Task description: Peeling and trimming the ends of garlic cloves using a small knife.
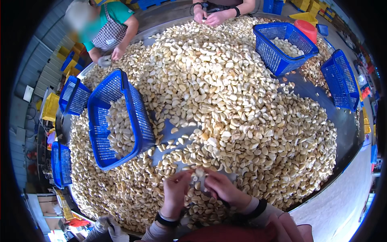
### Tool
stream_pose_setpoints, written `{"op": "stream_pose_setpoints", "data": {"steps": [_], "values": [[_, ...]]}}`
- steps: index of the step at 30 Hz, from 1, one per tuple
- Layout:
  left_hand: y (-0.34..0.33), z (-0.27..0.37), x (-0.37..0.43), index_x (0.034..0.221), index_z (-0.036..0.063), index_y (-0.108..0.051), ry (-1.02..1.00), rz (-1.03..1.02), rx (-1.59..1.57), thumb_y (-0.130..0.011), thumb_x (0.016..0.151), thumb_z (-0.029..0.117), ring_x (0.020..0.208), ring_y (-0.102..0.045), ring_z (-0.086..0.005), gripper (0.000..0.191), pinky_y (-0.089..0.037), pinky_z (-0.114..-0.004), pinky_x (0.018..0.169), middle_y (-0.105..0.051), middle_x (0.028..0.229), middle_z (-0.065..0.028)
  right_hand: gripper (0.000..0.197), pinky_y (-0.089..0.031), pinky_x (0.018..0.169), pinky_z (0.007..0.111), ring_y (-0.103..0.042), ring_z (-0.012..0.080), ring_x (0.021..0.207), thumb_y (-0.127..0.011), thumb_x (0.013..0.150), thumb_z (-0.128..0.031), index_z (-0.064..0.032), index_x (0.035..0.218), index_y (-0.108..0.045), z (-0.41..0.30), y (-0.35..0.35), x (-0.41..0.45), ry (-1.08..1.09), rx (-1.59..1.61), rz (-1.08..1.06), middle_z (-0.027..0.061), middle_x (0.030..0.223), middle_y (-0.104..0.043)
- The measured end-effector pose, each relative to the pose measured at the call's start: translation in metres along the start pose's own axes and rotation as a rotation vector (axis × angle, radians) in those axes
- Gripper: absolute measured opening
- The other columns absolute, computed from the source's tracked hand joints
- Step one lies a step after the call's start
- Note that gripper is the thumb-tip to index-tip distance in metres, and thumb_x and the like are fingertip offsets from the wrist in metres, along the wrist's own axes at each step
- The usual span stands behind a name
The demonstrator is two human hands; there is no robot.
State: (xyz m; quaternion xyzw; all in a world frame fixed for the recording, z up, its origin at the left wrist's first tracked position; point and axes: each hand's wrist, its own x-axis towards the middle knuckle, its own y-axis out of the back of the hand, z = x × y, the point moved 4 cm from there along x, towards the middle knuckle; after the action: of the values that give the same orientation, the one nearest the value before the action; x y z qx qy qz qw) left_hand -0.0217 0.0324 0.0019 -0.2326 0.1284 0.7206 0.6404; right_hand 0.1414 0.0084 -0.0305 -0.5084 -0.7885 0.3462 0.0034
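Note:
My left hand (177,189) and my right hand (222,186) meet low in the picture, just over a broad heap of pale garlic cloves (211,90). Between their fingertips is a small whitish clove (200,172), pinched from both sides; its detail is blurred. Dark bands circle both wrists. Loose cloves lie beneath and around my hands, with patches of the metal table (178,133) showing through. Ahead and to the left, a blue plastic basket (139,121) rests tilted on the heap, partly filled with cloves (120,130).
Another blue basket (281,65) holding cloves stands at the far right, beside a red container (305,30). More blue baskets (341,80) line the table's rim. Co-workers' hands (119,52) are at the far side, and gloved hands (112,228) at the lower left.

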Motion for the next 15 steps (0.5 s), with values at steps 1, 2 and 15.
{"op": "stream_pose_setpoints", "data": {"steps": [1,2,15], "values": [[0.002,0.019,0.002,0.081,-0.0017,-0.064,-0.412,0.132,0.495,-0.061,0.090,0.004,0.050,-0.039,-0.0073,0.011,-0.033,-0.022,0.046,-0.054,0.064,-0.0005,0.051,-0.039,0.045,0.022,-0.046,0.0080,0.049,-0.049,0.098,-0.020,-0.0053,0.144,-0.033,0.005,0.002,0.002,0.000,0.003,-0.007,-0.0003,0.076,-0.050],[0.014,0.041,0.008,0.083,-0.0034,-0.065,-0.564,0.193,0.670,-0.062,0.087,0.001,0.053,-0.045,-0.0081,0.007,-0.037,-0.023,0.048,-0.058,0.068,-0.0030,0.049,-0.037,0.046,0.020,-0.043,0.0048,0.051,-0.045,0.100,-0.020,-0.0051,0.144,-0.033,0.007,0.007,0.003,0.053,0.012,0.040,-0.0015,0.076,-0.049],[0.003,0.057,0.025,0.104,0.0023,-0.052,-0.431,-0.206,0.393,-0.057,0.084,-0.009,0.064,-0.054,-0.0080,0.024,-0.042,-0.018,0.052,-0.056,0.090,-0.0016,0.049,-0.036,0.053,0.017,-0.041,0.0022,0.056,-0.041,0.101,-0.022,-0.0092,0.147,-0.029,-0.023,0.004,-0.021,0.109,0.142,-0.038,-0.0040,0.074,-0.047]]}}
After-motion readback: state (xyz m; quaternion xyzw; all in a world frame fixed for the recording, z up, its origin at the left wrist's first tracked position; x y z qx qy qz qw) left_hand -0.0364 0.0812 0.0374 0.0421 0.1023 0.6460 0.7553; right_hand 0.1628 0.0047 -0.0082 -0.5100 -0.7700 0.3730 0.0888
